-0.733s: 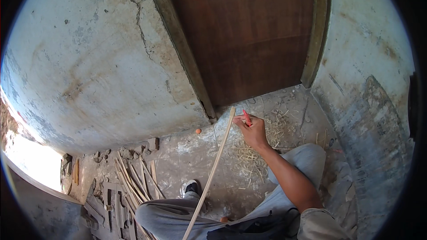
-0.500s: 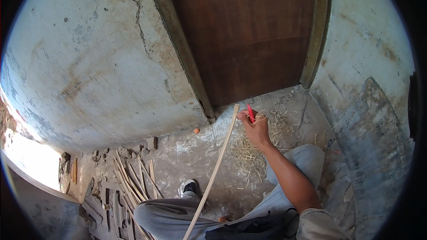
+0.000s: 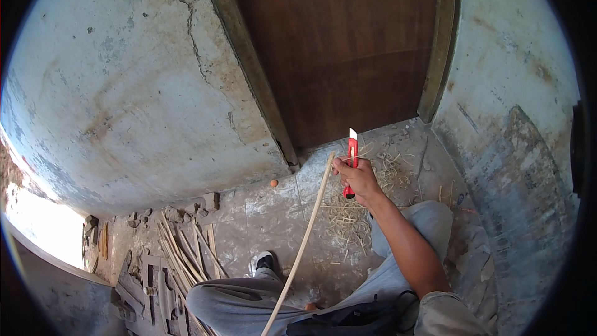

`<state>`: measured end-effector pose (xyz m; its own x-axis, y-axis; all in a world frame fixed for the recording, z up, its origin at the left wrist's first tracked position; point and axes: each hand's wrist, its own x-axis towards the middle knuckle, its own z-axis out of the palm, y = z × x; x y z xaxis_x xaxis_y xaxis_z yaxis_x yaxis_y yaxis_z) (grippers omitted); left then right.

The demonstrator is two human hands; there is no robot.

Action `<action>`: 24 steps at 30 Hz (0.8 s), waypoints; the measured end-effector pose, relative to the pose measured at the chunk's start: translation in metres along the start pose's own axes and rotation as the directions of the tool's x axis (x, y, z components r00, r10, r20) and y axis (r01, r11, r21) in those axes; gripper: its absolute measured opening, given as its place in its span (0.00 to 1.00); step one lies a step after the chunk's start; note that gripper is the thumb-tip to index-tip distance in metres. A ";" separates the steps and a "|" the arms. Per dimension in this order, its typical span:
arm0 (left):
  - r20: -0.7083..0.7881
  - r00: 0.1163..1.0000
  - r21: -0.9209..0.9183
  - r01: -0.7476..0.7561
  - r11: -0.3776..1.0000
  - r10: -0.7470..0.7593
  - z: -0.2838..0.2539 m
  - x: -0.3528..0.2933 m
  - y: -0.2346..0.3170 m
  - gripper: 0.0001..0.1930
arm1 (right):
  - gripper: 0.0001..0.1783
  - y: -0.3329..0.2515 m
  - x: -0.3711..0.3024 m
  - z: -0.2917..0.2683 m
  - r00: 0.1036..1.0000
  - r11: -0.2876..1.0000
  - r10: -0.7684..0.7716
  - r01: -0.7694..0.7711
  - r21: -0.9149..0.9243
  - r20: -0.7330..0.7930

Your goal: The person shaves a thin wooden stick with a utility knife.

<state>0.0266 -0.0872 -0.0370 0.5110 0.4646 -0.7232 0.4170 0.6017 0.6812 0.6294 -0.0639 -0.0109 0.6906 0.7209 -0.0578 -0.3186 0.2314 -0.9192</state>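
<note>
- Head view: your right hand (image 3: 356, 179) is closed in a fist around one red utility knife (image 3: 351, 165). The blade is extended and points up and away from you, toward the far door.
- The same hand sits at the far tip of one long pale cane strip (image 3: 303, 246). Whether the fingers also pinch the strip or only touch it cannot be told.
- The strip runs from that hand back toward you, crossing over your grey-trousered knees (image 3: 249, 302) and leaving the picture at the near edge.
- Your left hand is not in view. Its state cannot be reported.
- Step in hand, as a judgement: you appear to be at the end of a trimming stroke along the strip, with the blade clear of the material.
- Next move, as a judgement: any return of the blade to the strip calls for a steady grip and an edge angled away from your legs.
- Count: one knife, one strip in hand, one hand visible.
- On the floor to the near left lies a loose bundle of similar strips (image 3: 183, 252), too overlapped to count. Pale shavings (image 3: 348, 221) lie scattered below your right hand.
- One shoe (image 3: 265, 262) rests on the concrete floor (image 3: 261, 211). One brown wooden door (image 3: 348, 50) stands at the far side.
</note>
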 end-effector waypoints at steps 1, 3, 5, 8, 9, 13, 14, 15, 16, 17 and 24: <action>0.001 1.000 0.001 -0.001 1.000 0.001 -0.003 0.000 -0.002 0.11 | 0.08 0.001 0.000 -0.001 1.000 1.000 -0.001 0.001 0.000 -0.001; -0.095 0.982 -0.027 0.164 0.986 -0.166 -0.008 -0.001 -0.007 0.09 | 0.08 0.002 0.000 0.000 1.000 0.997 0.017 -0.018 0.073 0.010; -0.085 0.967 -0.094 0.232 0.968 -0.240 -0.011 -0.001 -0.010 0.09 | 0.09 0.003 -0.002 0.002 1.000 0.995 0.016 -0.018 0.095 0.026; -0.028 0.963 -0.155 0.261 0.953 -0.269 -0.014 0.002 -0.013 0.09 | 0.09 0.008 -0.001 0.004 0.999 0.989 0.010 -0.015 0.145 0.032; -0.016 0.961 -0.167 0.269 0.948 -0.276 -0.015 0.002 -0.013 0.09 | 0.09 0.008 0.000 0.003 1.000 0.985 0.006 -0.010 0.174 0.023; 0.016 0.954 -0.205 0.296 0.933 -0.299 -0.017 0.003 -0.014 0.09 | 0.10 0.005 0.000 0.002 0.999 0.968 0.042 -0.048 0.245 0.028; 0.024 0.952 -0.216 0.302 0.928 -0.304 -0.018 0.003 -0.014 0.09 | 0.10 0.003 -0.001 0.003 0.998 0.944 0.046 -0.061 0.325 0.051; 0.031 0.951 -0.226 0.307 0.924 -0.308 -0.019 0.004 -0.015 0.09 | 0.09 0.001 -0.002 0.003 0.996 0.912 0.048 -0.075 0.403 0.075; 0.039 0.949 -0.234 0.314 0.920 -0.314 -0.020 0.004 -0.016 0.09 | 0.09 -0.001 -0.003 0.004 0.996 0.913 0.048 -0.074 0.402 0.074; 0.043 0.947 -0.241 0.320 0.916 -0.319 -0.021 0.003 -0.018 0.09 | 0.09 -0.003 -0.004 0.004 0.995 0.898 0.047 -0.081 0.432 0.087; 0.041 0.938 -0.230 0.345 0.910 -0.345 -0.018 0.005 -0.014 0.09 | 0.12 -0.010 -0.001 -0.005 0.980 0.763 -0.026 -0.108 0.637 0.198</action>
<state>0.0098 -0.0815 -0.0519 0.3664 0.2015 -0.9084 0.3832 0.8570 0.3447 0.6353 -0.0702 -0.0035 0.5563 0.8298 0.0446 -0.7316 0.5145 -0.4473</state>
